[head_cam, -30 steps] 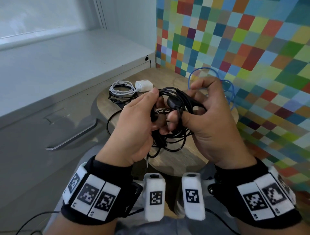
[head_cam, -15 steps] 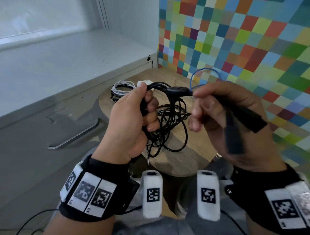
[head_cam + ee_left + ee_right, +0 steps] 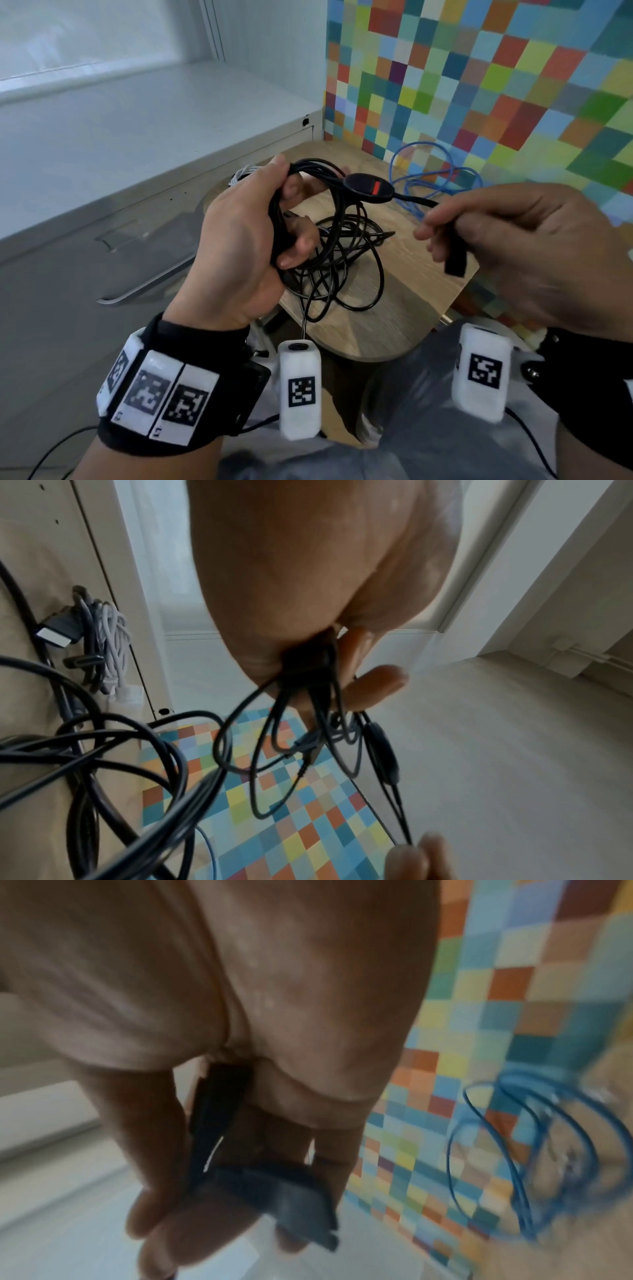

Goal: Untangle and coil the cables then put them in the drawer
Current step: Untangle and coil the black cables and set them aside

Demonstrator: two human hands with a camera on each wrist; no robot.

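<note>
The thin black cable (image 3: 342, 260) is the one you are working on. Most of it is a messy bunch of loops. Your left hand (image 3: 246, 246) has its fingers (image 3: 298, 245) curled tight around the top of the bunch, and the rest hangs down onto the round wooden tabletop (image 3: 404, 308). One end runs out toward 3 o'clock, past a black oval switch with a red mark (image 3: 370, 189). Your right hand (image 3: 524, 240) pinches that end and also holds a flat black strap (image 3: 455, 255). That hand is blurry, so you cannot see each finger well.

At 1 o'clock from the bunch, a thin blue cable (image 3: 435, 178) lies in loose loops on the tabletop by the wall of small coloured squares (image 3: 479, 85). At 11 o'clock, mostly behind your left hand, sits a wound-up white and grey cable bundle (image 3: 103, 639). It looks neat already.

At 9 o'clock is the grey metal drawer (image 3: 68, 274) with its long silver handle (image 3: 144, 289). It is closed.

So you look to be near the start. The black cable is not yet free of knots and not yet coiled. The blue one looks uncoiled too. Nothing shows in the drawer, and you must open it first.
</note>
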